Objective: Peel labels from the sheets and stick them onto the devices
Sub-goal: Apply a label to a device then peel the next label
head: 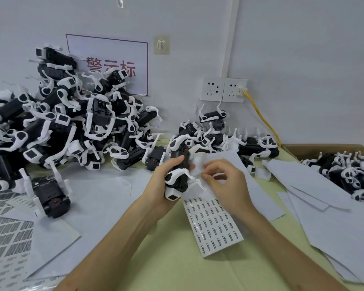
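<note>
L hand [162, 182] fingers clamped round black-and-white device [178, 175], steadying it for sticking. R hand [225, 182] fingertips pinch tiny label [202, 172] just beside it. Label sheet [214, 225] on table [177, 269] below fingers, w/in reach.

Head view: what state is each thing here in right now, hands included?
left hand: grips the device, off the table.
device: held, tilted, between both hands.
right hand: pinches a tiny dark label, probably, beside the device.
label sheet: flat on the table, many labels left.
device pile: heaped against the wall.
yellow cable: plugged into a wall socket.
cardboard box: open, devices inside.
</note>
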`<state>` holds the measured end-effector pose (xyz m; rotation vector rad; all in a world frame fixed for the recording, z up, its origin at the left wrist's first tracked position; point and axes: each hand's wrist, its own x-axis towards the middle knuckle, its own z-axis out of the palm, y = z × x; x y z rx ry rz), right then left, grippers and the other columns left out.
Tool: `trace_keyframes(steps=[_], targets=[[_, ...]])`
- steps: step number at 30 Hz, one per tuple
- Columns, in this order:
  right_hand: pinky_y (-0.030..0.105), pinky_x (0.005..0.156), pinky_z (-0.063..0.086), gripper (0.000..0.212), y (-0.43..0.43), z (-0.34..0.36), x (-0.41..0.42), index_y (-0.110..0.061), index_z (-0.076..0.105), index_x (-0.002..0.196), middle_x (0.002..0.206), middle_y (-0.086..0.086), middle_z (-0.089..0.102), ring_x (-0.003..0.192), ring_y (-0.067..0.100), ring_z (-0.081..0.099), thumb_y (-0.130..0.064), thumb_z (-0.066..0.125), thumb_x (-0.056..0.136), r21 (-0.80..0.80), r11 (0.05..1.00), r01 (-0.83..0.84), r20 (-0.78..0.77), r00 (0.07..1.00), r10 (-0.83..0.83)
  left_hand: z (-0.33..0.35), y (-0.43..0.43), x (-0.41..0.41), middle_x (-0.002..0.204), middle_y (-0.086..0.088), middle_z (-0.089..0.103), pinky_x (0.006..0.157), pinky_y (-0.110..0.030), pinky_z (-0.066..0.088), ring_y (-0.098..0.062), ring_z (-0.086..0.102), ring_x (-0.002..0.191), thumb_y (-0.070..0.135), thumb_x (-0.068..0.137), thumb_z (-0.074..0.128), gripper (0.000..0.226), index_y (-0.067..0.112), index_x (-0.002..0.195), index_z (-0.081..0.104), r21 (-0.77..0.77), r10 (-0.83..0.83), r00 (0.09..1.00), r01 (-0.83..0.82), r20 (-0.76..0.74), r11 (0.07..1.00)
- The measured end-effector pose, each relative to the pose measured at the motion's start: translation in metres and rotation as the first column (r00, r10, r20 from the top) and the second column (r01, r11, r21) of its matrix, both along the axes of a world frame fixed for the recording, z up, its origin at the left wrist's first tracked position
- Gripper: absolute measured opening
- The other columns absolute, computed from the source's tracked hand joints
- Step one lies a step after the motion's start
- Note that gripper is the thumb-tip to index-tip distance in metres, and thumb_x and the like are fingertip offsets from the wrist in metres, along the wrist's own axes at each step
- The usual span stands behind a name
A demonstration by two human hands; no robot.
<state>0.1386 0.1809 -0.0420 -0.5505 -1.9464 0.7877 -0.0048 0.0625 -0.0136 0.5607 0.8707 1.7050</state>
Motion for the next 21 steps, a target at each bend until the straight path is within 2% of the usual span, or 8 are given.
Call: trace_keyframes(steps=[2,4,6,9,12,16,19,21], targets=[[0.013,0.074,0.053,0.017,0.0,0.0,0.0,-0.023,0.075,0.091,0.094,-0.012,0.074,0.084,0.006,0.07,-0.008,0.08,0.086,-0.064,0.998,0.009,-0.035,0.999,-0.011,0.0,0.0,0.001,0.103,-0.007,0.074,0.088,-0.033,0.053,-0.018,0.072,0.085,0.029,0.083,0.073,0.027,0.013,0.105,0.08,0.013,0.013,1.0,-0.014,0.007,1.0],[0.013,0.074,0.053,0.019,-0.001,0.002,0.001,-0.025,0.076,0.096,0.094,-0.013,0.075,0.083,0.005,0.071,-0.009,0.081,0.086,-0.095,0.995,0.004,-0.059,0.998,-0.009,-0.002,0.0,0.001,0.115,-0.01,0.072,0.103,-0.038,0.049,-0.024,0.067,0.103,0.028,0.087,0.072,0.037,0.009,0.118,0.077,0.035,-0.001,1.0,0.001,0.002,0.999],[0.015,0.075,0.054,0.019,-0.002,0.003,0.0,-0.024,0.079,0.095,0.1,-0.014,0.075,0.083,0.006,0.071,-0.007,0.08,0.087,-0.086,0.996,-0.009,-0.069,0.998,0.003,-0.004,0.0,0.001,0.12,-0.012,0.068,0.114,-0.043,0.04,-0.026,0.06,0.114,0.027,0.088,0.072,0.035,0.01,0.118,0.076,0.057,-0.012,1.0,0.014,-0.021,0.998],[0.018,0.077,0.056,0.016,-0.003,0.005,0.0,-0.017,0.08,0.091,0.103,-0.012,0.075,0.083,0.008,0.072,-0.002,0.079,0.086,-0.076,0.997,-0.009,-0.084,0.996,0.002,-0.004,0.001,0.001,0.112,-0.008,0.07,0.108,-0.042,0.04,-0.024,0.061,0.11,0.03,0.085,0.073,0.025,0.015,0.103,0.081,0.056,-0.048,0.995,0.053,-0.087,0.997],[0.019,0.077,0.057,0.013,-0.001,0.004,0.001,-0.013,0.079,0.086,0.096,-0.014,0.075,0.083,0.007,0.072,0.0,0.08,0.084,-0.071,0.997,0.009,-0.088,0.996,-0.015,-0.002,0.0,0.0,0.105,-0.003,0.075,0.101,-0.038,0.045,-0.017,0.07,0.097,0.035,0.084,0.07,0.024,0.02,0.096,0.084,0.028,-0.082,0.982,0.088,-0.167,0.996],[0.016,0.08,0.056,0.013,0.002,-0.002,0.001,-0.013,0.079,0.085,0.092,-0.014,0.077,0.085,0.003,0.073,0.0,0.08,0.084,-0.082,0.997,0.013,-0.091,0.996,-0.021,-0.004,0.0,0.002,0.106,-0.003,0.075,0.097,-0.036,0.047,-0.015,0.071,0.095,0.036,0.085,0.07,0.025,0.019,0.097,0.083,0.027,-0.091,0.979,0.098,-0.184,0.995],[0.016,0.081,0.056,0.017,0.004,-0.005,0.0,-0.018,0.079,0.084,0.094,-0.016,0.077,0.087,0.002,0.074,-0.001,0.081,0.083,-0.026,0.999,0.027,-0.106,0.994,-0.029,-0.004,0.002,0.001,0.109,-0.004,0.074,0.101,-0.038,0.045,-0.015,0.07,0.098,0.036,0.084,0.072,0.026,0.018,0.098,0.083,0.042,-0.05,0.989,0.056,-0.142,0.998],[0.016,0.081,0.057,0.018,0.005,-0.006,0.0,-0.019,0.078,0.083,0.094,-0.018,0.076,0.088,0.002,0.073,-0.002,0.082,0.083,0.054,0.998,0.04,-0.095,0.995,-0.035,-0.003,0.002,0.001,0.11,-0.004,0.074,0.098,-0.036,0.048,-0.014,0.071,0.097,0.036,0.083,0.073,0.026,0.018,0.1,0.083,0.051,-0.041,0.992,0.048,-0.121,0.998]])
